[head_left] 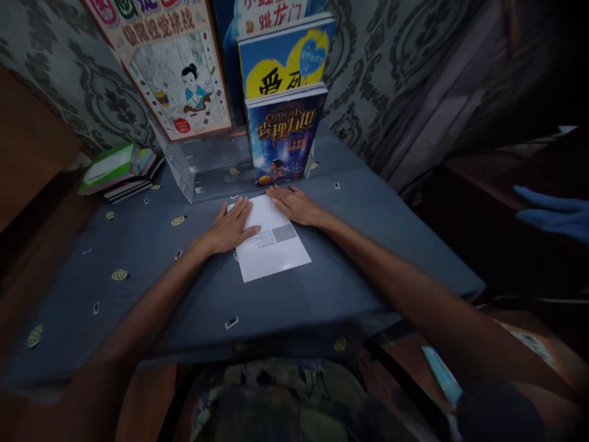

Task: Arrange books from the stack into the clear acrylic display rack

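Observation:
A white booklet or card [276,261] with a grey printed block and small text lies flat on the blue-grey tablecloth. My left hand [234,228] rests on its left side, fingers stretched forward and thumb out to the right. Across its far right edge lies my right hand [294,204], palm down with the fingers extended. Neither hand is wrapped round anything. Just beyond the hands, a dark blue book [285,141] leans upright in a clear plastic stand [184,175].
Behind the dark book stand a blue and yellow book [285,58] and a large illustrated book [184,80]. A stack of books [122,169] lies at the far left of the table [151,294]. Blue fingers, perhaps a glove [556,212], show at the right edge.

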`<state>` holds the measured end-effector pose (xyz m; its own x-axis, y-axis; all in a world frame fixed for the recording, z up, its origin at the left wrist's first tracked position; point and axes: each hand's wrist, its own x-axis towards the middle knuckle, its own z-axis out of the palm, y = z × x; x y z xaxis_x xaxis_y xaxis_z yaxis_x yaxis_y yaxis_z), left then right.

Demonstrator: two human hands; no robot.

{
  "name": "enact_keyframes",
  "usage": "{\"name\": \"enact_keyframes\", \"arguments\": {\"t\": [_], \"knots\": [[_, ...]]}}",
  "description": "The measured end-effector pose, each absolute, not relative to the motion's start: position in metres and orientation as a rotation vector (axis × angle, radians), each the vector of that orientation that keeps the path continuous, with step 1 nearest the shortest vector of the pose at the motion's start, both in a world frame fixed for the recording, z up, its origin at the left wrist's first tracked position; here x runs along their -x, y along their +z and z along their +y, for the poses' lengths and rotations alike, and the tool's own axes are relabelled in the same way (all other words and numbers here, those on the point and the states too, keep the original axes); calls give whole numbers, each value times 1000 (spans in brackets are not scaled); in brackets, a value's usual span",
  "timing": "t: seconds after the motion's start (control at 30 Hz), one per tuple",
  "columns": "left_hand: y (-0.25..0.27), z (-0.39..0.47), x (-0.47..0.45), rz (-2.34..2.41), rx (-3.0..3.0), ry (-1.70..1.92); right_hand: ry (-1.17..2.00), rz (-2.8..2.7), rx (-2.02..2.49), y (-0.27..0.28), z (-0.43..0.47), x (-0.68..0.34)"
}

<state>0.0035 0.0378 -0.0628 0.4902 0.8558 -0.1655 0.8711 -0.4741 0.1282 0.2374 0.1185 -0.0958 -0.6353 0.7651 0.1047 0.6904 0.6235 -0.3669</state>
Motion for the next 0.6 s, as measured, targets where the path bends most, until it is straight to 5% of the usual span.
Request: {"name": "enact_keyframes", "arguments": {"t": [0.6], "knots": [[-46, 41, -10, 1020, -2633, -231, 448, -2593, 1058, -89, 114, -248]]}}
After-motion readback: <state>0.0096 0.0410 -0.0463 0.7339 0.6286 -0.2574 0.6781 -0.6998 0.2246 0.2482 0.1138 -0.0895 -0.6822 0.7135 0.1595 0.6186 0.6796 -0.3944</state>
